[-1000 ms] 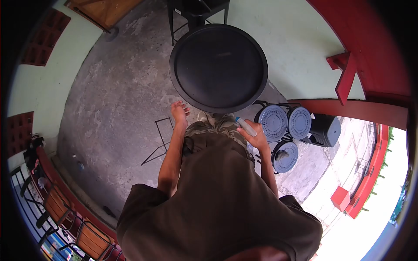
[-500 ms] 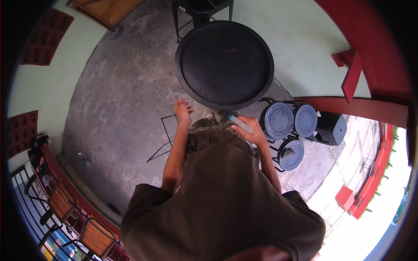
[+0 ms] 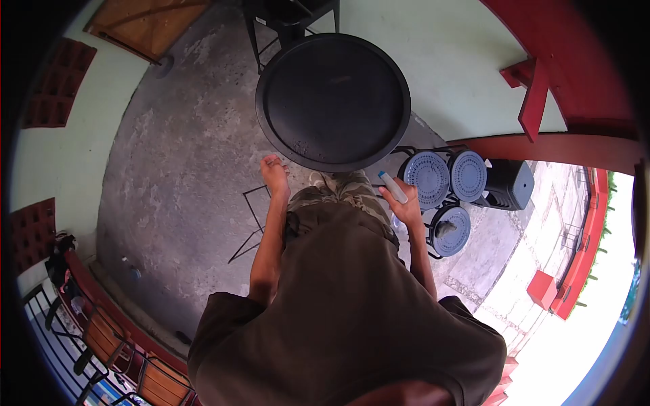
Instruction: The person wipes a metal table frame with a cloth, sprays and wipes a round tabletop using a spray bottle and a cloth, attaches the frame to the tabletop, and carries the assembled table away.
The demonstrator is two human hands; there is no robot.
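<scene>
- Fingers of the right hand [image 3: 409,208] are wrapped around a pale bottle [image 3: 393,188] with a blue tip; it is gripped firmly, as far as can be judged.
- Fingers of the left hand [image 3: 275,178] are bent inward; nothing is seen to be held, but whether they are pressed together or slightly spread cannot be told.
- The bottle is held in the air just outside the near right edge of the round black tabletop [image 3: 332,101], and it appears apart from the rim.
- The left hand is held just outside the near left edge, also apparently clear of it.
- Compared with half a second ago, the bottle is shifted rightward along the near edge and is turned so that its tip is aimed more toward the tabletop.
- The left hand is kept in much the same place beside the near left edge.
- By this change, it is judged, the bottle is kept ready in the hand while the surface is touched by neither hand.
- Small dark specks [image 3: 298,145] are seen inside the near left edge.
- Beyond the right edge, grey stools [image 3: 424,180] are grouped; past the far edge, a black chair [image 3: 290,30] is partly hidden.
</scene>
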